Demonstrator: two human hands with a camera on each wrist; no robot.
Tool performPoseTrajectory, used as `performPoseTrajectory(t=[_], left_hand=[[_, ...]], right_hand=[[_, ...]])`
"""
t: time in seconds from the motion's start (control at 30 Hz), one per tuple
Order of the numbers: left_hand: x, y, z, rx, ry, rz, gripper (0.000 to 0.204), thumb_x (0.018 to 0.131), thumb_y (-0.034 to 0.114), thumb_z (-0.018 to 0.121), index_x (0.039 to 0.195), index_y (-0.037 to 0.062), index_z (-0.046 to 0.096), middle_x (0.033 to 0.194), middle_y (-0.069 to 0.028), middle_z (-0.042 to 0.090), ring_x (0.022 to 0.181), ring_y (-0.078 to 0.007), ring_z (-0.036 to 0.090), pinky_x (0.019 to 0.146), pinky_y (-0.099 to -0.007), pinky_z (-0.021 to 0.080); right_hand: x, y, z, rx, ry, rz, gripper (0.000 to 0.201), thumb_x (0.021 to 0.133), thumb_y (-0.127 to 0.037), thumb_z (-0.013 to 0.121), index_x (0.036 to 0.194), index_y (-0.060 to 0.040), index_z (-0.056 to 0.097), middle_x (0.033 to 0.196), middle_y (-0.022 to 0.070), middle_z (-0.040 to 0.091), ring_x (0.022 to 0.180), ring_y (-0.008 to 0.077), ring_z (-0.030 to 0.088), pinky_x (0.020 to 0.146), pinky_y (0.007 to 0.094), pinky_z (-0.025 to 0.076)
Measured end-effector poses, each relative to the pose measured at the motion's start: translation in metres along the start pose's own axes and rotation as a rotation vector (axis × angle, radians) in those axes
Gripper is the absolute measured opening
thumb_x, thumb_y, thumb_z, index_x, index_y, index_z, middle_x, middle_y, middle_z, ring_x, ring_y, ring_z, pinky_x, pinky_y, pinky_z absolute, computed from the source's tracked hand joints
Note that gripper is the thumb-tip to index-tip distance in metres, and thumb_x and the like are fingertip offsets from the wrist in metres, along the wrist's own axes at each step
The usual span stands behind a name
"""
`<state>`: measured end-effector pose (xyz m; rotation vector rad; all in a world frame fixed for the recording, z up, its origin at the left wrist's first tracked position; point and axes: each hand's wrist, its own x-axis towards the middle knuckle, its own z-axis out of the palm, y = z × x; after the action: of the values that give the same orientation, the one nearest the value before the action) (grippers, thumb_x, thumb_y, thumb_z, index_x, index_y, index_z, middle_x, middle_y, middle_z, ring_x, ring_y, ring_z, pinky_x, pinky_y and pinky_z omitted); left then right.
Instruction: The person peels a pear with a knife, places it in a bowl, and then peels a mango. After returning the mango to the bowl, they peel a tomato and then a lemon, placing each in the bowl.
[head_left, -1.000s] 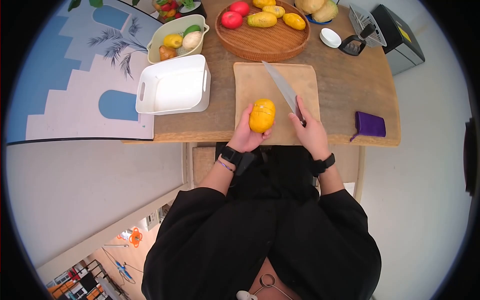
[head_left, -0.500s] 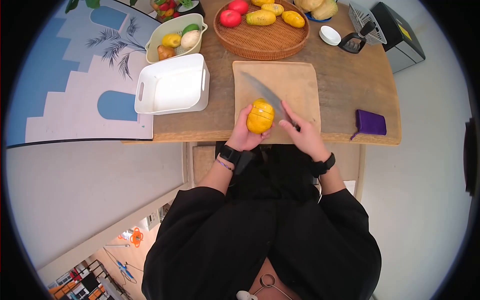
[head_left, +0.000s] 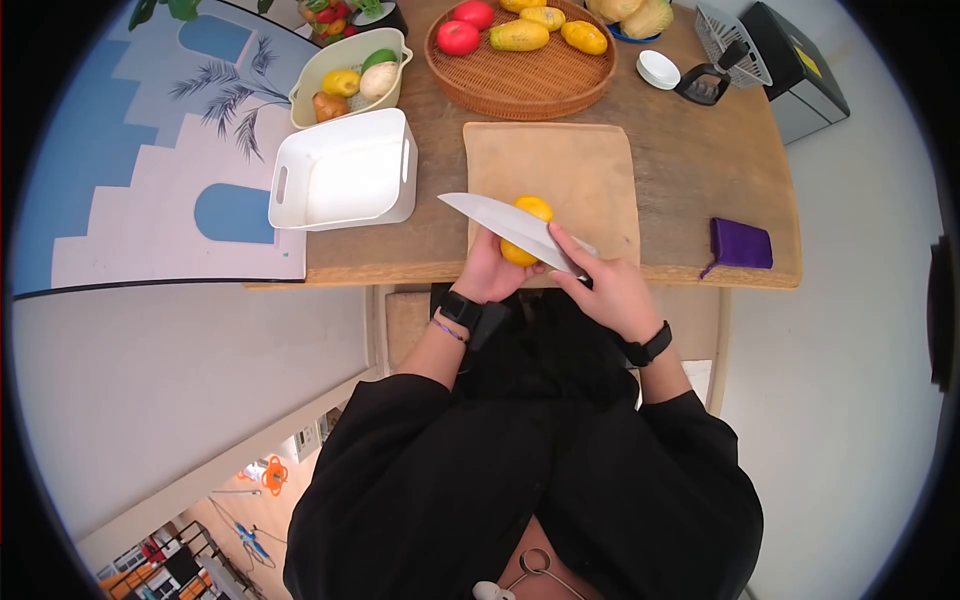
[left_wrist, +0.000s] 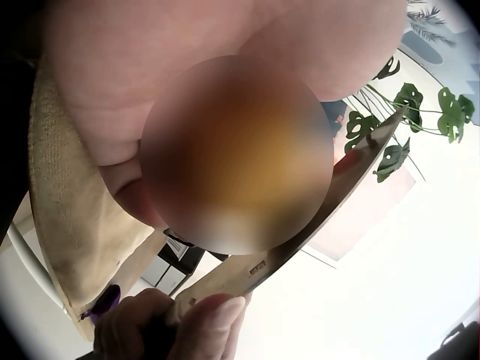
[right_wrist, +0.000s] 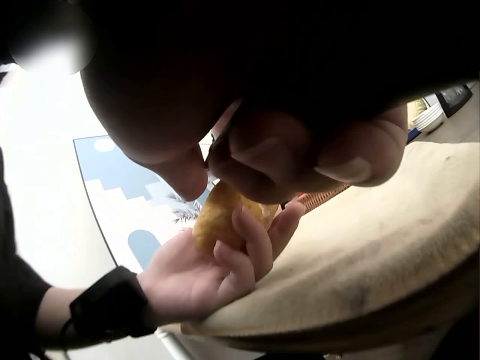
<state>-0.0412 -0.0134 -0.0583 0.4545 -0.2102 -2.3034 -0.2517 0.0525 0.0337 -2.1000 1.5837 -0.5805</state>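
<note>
A yellow oval fruit (head_left: 533, 207) sits in my left hand (head_left: 487, 270), its fingers curled round it above the near part of the tan cutting board (head_left: 550, 160). My right hand (head_left: 622, 296) grips a large knife by its dark handle, index finger laid along the blade (head_left: 490, 212). In the head view that blade crosses over the middle of the fruit, tip pointing left, hiding part of it. From the right wrist, the left fingers show wrapped round the fruit (right_wrist: 217, 217). A round blur covers much of the left wrist view, with the knife blade (left_wrist: 352, 176) slanting past it.
A white bin (head_left: 345, 180) stands left of the board, a pale colander (head_left: 301, 98) with fruit behind it. Beyond the board is a round wicker tray (head_left: 520, 98) with red and yellow produce. At right lie a purple pouch (head_left: 741, 245) and a small white dish (head_left: 658, 69).
The knife has swung left and down, from pointing away over the board to lying across the fruit. My left hand has kept the fruit in nearly the same place.
</note>
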Motion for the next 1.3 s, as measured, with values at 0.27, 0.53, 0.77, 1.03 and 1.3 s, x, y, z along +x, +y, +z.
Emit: performPoseTrajectory(t=[0.27,0.53,0.77,1.03,1.3], left_hand=[[0.005,0.001,-0.021,-0.077,-0.13,-0.031,0.07,0.105,0.064,0.04,0.144,0.0062,0.052,0.131,-0.0197,0.065,0.113,-0.0307,0.067,0.102,-0.0484,0.053],[-0.002,0.0,0.008,-0.028,0.04,0.058,0.065,0.107,0.061,0.038,0.143,0.0092,0.053,0.132,-0.0115,0.064,0.118,-0.0279,0.062,0.098,-0.0461,0.051],[-0.003,0.006,-0.001,0.013,-0.037,-0.026,0.06,0.108,0.059,0.036,0.139,0.0115,0.056,0.123,-0.0139,0.066,0.102,-0.0297,0.064,0.084,-0.0422,0.05],[-0.004,-0.002,0.032,-0.137,0.282,0.123,0.059,0.101,0.059,0.046,0.131,0.0092,0.06,0.117,-0.0148,0.068,0.101,-0.0293,0.066,0.092,-0.0451,0.053],[0.001,0.004,0.001,-0.05,0.062,0.03,0.069,0.1,0.063,0.044,0.134,0.0045,0.057,0.119,-0.0198,0.069,0.092,-0.027,0.068,0.082,-0.0403,0.059]], right_hand=[[-0.016,-0.003,0.042,-0.12,-0.031,-0.079,0.07,0.094,-0.034,0.074,0.157,-0.0369,0.045,0.074,0.0139,0.069,0.063,0.0334,0.069,0.058,0.0437,0.055],[0.0,0.01,0.043,-0.101,0.094,-0.032,0.067,0.096,-0.04,0.07,0.157,-0.0379,0.043,0.07,0.0127,0.066,0.06,0.0337,0.068,0.054,0.0433,0.054],[0.027,0.035,0.018,0.315,0.023,0.335,0.061,0.1,-0.038,0.065,0.156,-0.0246,0.046,0.095,0.0212,0.073,0.078,0.0319,0.07,0.075,0.0371,0.055],[-0.007,-0.003,0.023,0.023,-0.016,0.009,0.066,0.097,-0.038,0.07,0.157,-0.0332,0.045,0.082,0.0117,0.072,0.067,0.0316,0.07,0.06,0.0403,0.056],[-0.009,-0.014,0.057,-0.096,0.097,-0.178,0.066,0.094,-0.037,0.072,0.156,-0.0344,0.047,0.073,0.0107,0.068,0.06,0.0308,0.068,0.058,0.0413,0.056]])
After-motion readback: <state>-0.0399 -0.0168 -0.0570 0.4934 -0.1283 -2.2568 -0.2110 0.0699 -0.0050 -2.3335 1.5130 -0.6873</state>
